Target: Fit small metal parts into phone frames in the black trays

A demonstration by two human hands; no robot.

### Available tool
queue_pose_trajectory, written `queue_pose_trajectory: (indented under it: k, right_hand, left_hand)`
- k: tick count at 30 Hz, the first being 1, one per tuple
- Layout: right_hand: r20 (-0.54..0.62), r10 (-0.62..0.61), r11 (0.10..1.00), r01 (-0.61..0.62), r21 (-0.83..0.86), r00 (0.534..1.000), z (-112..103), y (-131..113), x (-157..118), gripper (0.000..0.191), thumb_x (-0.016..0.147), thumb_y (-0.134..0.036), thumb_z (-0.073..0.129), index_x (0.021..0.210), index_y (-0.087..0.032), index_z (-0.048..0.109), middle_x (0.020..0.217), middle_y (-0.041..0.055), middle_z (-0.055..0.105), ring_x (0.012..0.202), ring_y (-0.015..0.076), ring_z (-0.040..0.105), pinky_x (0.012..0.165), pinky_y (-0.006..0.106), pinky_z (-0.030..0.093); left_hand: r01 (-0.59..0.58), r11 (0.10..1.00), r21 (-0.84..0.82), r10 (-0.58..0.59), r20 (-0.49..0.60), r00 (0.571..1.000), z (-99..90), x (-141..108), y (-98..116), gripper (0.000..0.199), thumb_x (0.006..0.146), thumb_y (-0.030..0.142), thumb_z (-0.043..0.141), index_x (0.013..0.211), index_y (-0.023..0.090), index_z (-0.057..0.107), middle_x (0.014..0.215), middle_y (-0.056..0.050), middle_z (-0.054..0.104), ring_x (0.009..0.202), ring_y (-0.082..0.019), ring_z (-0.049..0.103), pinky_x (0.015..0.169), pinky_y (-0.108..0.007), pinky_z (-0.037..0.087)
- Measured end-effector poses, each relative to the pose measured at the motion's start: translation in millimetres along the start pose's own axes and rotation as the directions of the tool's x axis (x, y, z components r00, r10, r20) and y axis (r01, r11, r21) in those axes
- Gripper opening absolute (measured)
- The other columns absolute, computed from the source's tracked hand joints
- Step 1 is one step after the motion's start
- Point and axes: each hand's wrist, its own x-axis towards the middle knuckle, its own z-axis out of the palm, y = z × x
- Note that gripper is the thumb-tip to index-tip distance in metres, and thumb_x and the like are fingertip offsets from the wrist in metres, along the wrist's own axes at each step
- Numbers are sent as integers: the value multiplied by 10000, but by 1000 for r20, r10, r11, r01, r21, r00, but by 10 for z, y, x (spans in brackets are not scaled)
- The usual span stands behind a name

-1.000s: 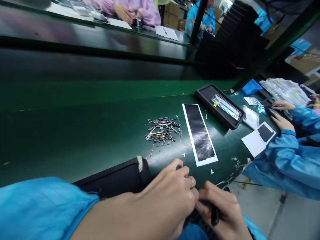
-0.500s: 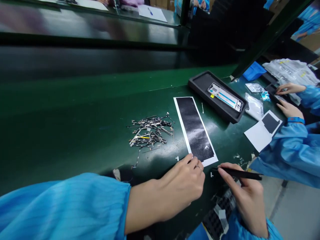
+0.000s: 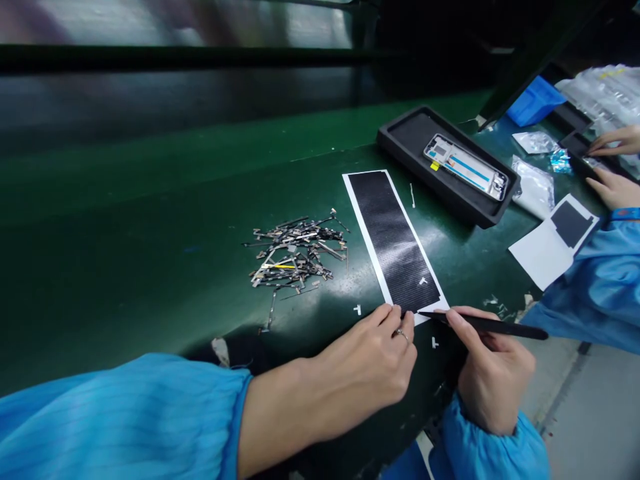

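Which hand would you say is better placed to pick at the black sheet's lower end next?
Probably the right hand: it holds a slim black tool pointed at the lower end of the black sheet, while the left hand has its fingertips there but shows no tool.

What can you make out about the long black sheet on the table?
The long black sheet is a narrow strip with a finely ribbed, slightly shiny face, on a white backing that shows as a border. It lies flat at a slant on the green table, between the pile of small parts and the black tray. A small white piece sits near its lower end. There, the left hand's fingertips rest; the slim black tool's tip meets that edge, contact unclear.
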Motion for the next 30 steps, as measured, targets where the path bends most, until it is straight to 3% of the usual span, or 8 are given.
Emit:
queue_pose_trajectory:
  k: [10,19,22,24,25,26,28,30]
  right_hand:
    - [-10,12,999,-11,53,1000,34,19,1,179,650,-325,693,700,-154,674,681,9,650,616,131,588,557,200,468]
    - [-45,154,926,-128,355,987,98,31,29,124,579,-252,737,636,-163,674,629,6,633,602,125,567,581,226,448]
    - [-57,223,882,-176,436,973,89,6,31,157,538,-256,751,619,-153,666,611,19,629,614,134,572,631,242,455]
    - [-50,266,850,-210,482,963,79,-5,25,189,515,-269,757,619,-146,660,604,24,623,607,134,571,645,245,458]
    - [-42,287,834,-228,502,957,76,-11,19,201,507,-274,759,623,-146,657,601,23,620,601,130,570,645,242,459]
    - [-33,306,819,-246,518,951,75,-18,9,208,504,-278,760,627,-148,654,598,20,616,596,125,567,640,236,459]
    - [1,338,792,-285,541,941,83,-36,-18,214,508,-289,758,628,-150,649,610,22,614,599,123,566,633,234,461]
    - [43,359,770,-321,552,933,102,-57,-54,219,511,-301,756,623,-149,646,632,34,616,624,136,570,636,250,466]
  left_hand:
    - [1,1000,6,-1,-37,999,29,-24,7,237,791,94,410,925,37,596,1115,-196,559,1011,-287,545,923,-399,390]
    - [2,1000,3,-2,6,1000,-6,-29,8,212,769,118,460,919,51,593,1123,-193,557,1003,-292,546,929,-409,376]
    - [25,996,-82,-25,-2,1000,18,-53,21,235,738,121,495,941,28,570,1145,-216,529,1040,-315,510,960,-432,333]
    - [142,952,-270,-152,-15,988,17,-53,9,227,738,109,484,948,58,556,1100,-176,556,1016,-290,513,945,-418,340]
    - [242,881,-406,-262,7,965,5,-43,-6,195,757,106,459,922,90,561,1023,-134,592,952,-259,540,895,-392,377]
    - [357,754,-551,-382,73,921,-12,-27,-28,170,780,108,429,869,121,572,914,-88,619,856,-224,565,813,-354,415]
    - [536,333,-776,-549,303,779,-56,20,-83,190,803,116,402,744,149,580,705,-27,616,668,-172,563,649,-286,425]
    - [569,-55,-821,-545,502,672,-93,69,-135,169,784,113,425,711,140,575,620,-13,610,593,-149,550,588,-252,415]
